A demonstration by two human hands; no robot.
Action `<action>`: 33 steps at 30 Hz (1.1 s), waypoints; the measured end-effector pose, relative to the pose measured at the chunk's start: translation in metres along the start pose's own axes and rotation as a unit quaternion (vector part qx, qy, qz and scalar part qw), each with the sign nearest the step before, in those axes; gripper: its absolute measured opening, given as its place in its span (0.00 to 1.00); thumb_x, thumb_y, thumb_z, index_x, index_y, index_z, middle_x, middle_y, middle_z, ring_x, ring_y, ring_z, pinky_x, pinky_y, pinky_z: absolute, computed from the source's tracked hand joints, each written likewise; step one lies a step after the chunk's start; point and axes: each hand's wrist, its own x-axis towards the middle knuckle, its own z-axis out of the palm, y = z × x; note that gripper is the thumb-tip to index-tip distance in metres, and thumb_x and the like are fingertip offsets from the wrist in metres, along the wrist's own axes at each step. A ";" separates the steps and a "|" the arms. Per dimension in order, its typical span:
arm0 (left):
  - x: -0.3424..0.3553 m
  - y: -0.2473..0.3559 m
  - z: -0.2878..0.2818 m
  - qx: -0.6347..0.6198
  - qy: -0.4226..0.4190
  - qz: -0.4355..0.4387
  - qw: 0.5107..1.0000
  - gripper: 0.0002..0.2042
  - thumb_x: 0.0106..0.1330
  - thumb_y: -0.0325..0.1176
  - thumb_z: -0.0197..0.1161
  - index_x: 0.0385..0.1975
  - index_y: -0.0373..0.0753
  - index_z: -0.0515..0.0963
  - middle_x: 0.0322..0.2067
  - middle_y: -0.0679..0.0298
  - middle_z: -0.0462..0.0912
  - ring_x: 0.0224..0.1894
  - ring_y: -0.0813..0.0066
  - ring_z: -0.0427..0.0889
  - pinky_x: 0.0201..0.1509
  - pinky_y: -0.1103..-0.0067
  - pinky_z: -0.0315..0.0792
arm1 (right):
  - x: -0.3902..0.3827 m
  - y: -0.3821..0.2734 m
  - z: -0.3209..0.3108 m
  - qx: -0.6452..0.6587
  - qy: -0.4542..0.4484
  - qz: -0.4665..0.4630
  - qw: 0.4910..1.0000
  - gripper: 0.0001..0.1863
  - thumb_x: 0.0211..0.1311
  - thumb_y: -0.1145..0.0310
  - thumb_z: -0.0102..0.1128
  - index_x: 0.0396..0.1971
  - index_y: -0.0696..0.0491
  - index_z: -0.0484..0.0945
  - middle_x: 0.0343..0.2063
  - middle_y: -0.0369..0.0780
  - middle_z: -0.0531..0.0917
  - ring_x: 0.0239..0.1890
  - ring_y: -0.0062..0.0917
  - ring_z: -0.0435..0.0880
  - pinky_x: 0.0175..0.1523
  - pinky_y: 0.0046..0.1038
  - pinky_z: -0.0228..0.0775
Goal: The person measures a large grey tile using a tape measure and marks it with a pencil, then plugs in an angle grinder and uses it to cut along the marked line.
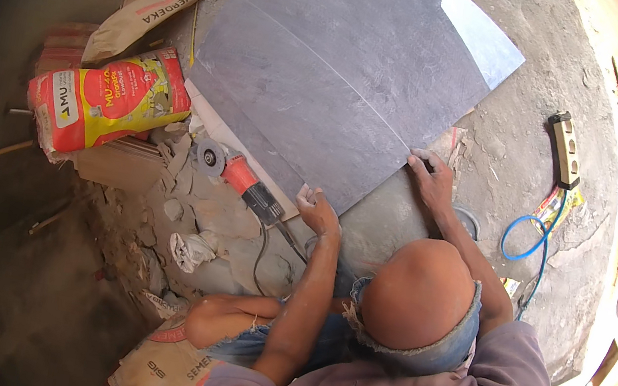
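A large dark grey tile (328, 75) lies flat in front of me, with a thin light line running across it. My left hand (318, 212) is closed at its near edge, thumb and fingers pinched at the rim. Further right, my right hand (432, 182) grips the near right edge, beside the end of the light line. The undersides of both grips are hidden. Left of my left hand, a red and black angle grinder (242, 180) with a grey disc rests on the ground, its cord trailing toward me.
A pale sheet (483, 39) shows beyond the tile's far right corner. A red and yellow bag (114, 99) and a brown paper sack (152, 7) lie at left. At right are a power strip (564, 149) and blue cable (523, 258). Rubble (173, 210) lies beside the grinder.
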 end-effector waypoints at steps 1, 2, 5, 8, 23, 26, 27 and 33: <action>0.001 -0.001 0.000 0.007 0.002 0.008 1.000 0.20 0.66 0.29 0.53 0.56 0.27 0.65 0.52 0.45 0.71 0.54 0.57 0.73 0.57 0.70 0.68 | 0.000 0.000 0.001 0.002 -0.002 -0.005 1.000 0.14 0.61 0.64 0.63 0.41 0.57 0.82 0.39 0.43 0.85 0.42 0.26 0.82 0.50 0.26 0.71; 0.002 -0.003 -0.001 0.016 0.005 0.015 1.000 0.20 0.66 0.29 0.53 0.56 0.27 0.66 0.51 0.45 0.71 0.54 0.57 0.73 0.57 0.70 0.68 | -0.001 -0.001 0.001 0.007 -0.006 0.005 1.000 0.14 0.61 0.64 0.63 0.42 0.57 0.82 0.38 0.43 0.85 0.42 0.26 0.82 0.50 0.26 0.71; 0.002 -0.005 0.000 0.019 0.001 0.019 1.000 0.20 0.66 0.30 0.53 0.55 0.27 0.66 0.51 0.46 0.72 0.54 0.57 0.73 0.56 0.69 0.69 | 0.001 -0.003 -0.001 0.002 -0.011 0.006 1.000 0.15 0.61 0.63 0.62 0.42 0.57 0.81 0.38 0.43 0.85 0.41 0.26 0.82 0.50 0.25 0.71; 0.004 -0.005 0.000 0.015 0.002 0.012 1.000 0.20 0.66 0.30 0.53 0.55 0.27 0.66 0.51 0.47 0.72 0.52 0.58 0.74 0.55 0.70 0.70 | 0.002 -0.004 -0.004 0.002 -0.022 0.010 1.000 0.15 0.61 0.63 0.62 0.43 0.58 0.81 0.38 0.43 0.85 0.41 0.26 0.82 0.49 0.25 0.71; 0.185 0.193 -0.097 0.275 -0.085 0.384 0.877 0.18 0.65 0.37 0.57 0.49 0.32 0.71 0.42 0.50 0.79 0.44 0.55 0.79 0.50 0.68 0.71 | -0.105 -0.060 -0.119 0.140 -0.257 0.239 0.926 0.27 0.71 0.52 0.43 0.46 0.63 0.77 0.41 0.40 0.82 0.43 0.24 0.79 0.48 0.28 0.70; 0.234 0.203 -0.140 0.430 -0.112 0.381 0.810 0.21 0.63 0.43 0.59 0.48 0.32 0.72 0.42 0.47 0.79 0.46 0.49 0.78 0.51 0.64 0.71 | -0.124 -0.083 -0.147 0.143 -0.213 0.200 0.946 0.26 0.71 0.52 0.44 0.40 0.62 0.79 0.35 0.40 0.83 0.38 0.22 0.79 0.43 0.27 0.71; 0.238 0.201 -0.152 0.426 -0.096 0.379 0.816 0.21 0.63 0.43 0.59 0.48 0.32 0.72 0.42 0.47 0.79 0.46 0.49 0.78 0.51 0.64 0.71 | -0.124 -0.083 -0.160 0.121 -0.201 0.176 0.956 0.25 0.71 0.52 0.45 0.38 0.61 0.80 0.33 0.40 0.83 0.36 0.21 0.79 0.42 0.26 0.71; 0.223 0.104 -0.199 0.321 -0.241 0.190 0.896 0.32 0.54 0.54 0.64 0.45 0.27 0.76 0.42 0.40 0.80 0.50 0.51 0.79 0.54 0.68 0.71 | -0.068 -0.158 -0.146 0.141 -0.197 0.099 0.965 0.22 0.69 0.55 0.50 0.32 0.61 0.79 0.27 0.43 0.83 0.30 0.26 0.81 0.38 0.27 0.72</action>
